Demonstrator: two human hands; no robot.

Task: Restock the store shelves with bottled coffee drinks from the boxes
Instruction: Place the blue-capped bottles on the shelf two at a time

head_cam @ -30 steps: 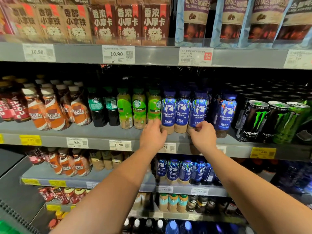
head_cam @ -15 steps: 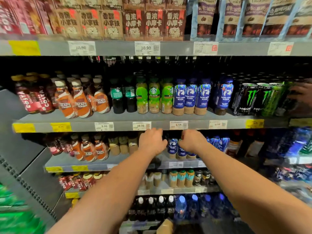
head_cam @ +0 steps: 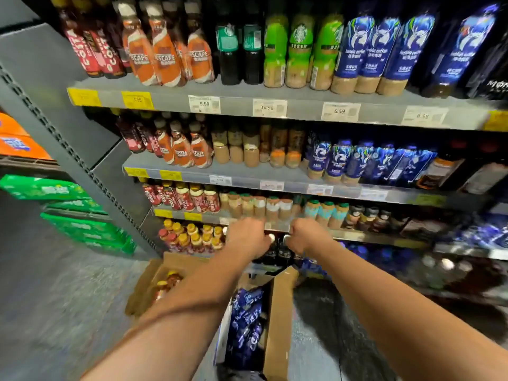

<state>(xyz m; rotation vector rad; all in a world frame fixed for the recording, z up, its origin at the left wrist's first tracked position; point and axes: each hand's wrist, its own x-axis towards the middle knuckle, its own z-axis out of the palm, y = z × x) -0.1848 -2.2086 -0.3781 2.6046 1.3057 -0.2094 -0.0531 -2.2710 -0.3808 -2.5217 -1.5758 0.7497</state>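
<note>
Now, open box [head_cam: 279, 312]: nearest you on the floor, blue bottled coffee [head_cam: 246, 323] packed inside.
Second box [head_cam: 138, 295]: just left, holding amber-capped bottles.
Left hand [head_cam: 247, 237]: dropped from the upper shelf to above the boxes; fingers curled away from you, grasp unreadable.
Right hand [head_cam: 305, 236]: beside it, likewise lowered; fingers hidden.
Upper shelf [head_cam: 303, 110]: far; blue row [head_cam: 382, 50] stands fronted, so you are probably going down for more stock.

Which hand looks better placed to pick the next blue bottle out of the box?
Probably left: the left hand hangs directly above the blue bottles in the box; the right hand is off to its side.
</note>
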